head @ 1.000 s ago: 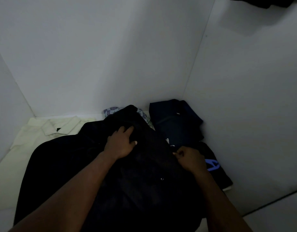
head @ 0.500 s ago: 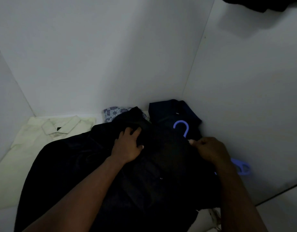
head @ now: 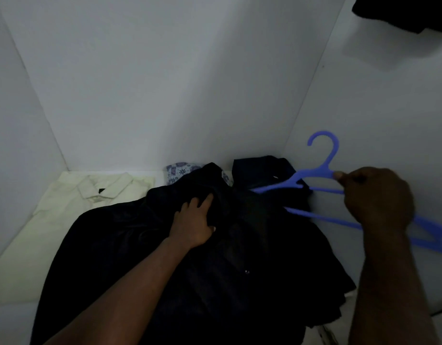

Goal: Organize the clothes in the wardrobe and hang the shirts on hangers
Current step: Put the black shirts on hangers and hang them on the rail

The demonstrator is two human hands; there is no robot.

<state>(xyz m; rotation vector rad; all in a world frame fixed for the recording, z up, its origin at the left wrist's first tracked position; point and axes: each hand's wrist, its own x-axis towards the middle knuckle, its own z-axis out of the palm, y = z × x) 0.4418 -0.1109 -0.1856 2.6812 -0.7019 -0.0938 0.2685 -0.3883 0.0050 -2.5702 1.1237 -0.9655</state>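
The black shirt (head: 239, 257) lies spread (soft, creased fabric) under the left hand (head: 193, 224), whose fingers curl into its collar area; the right hand (head: 376, 199) is raised to the right and pinches the blue plastic hanger (head: 314, 174), hook upward; beyond lie a cream shirt (head: 72, 200) and a navy garment (head: 259, 170).

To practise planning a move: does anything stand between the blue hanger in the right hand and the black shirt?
Nothing visible blocks it. The hanger, held by the right hand, hangs in open air beside the black shirt. Only the left hand is there, holding the shirt's fabric near its top; a navy garment lies behind.
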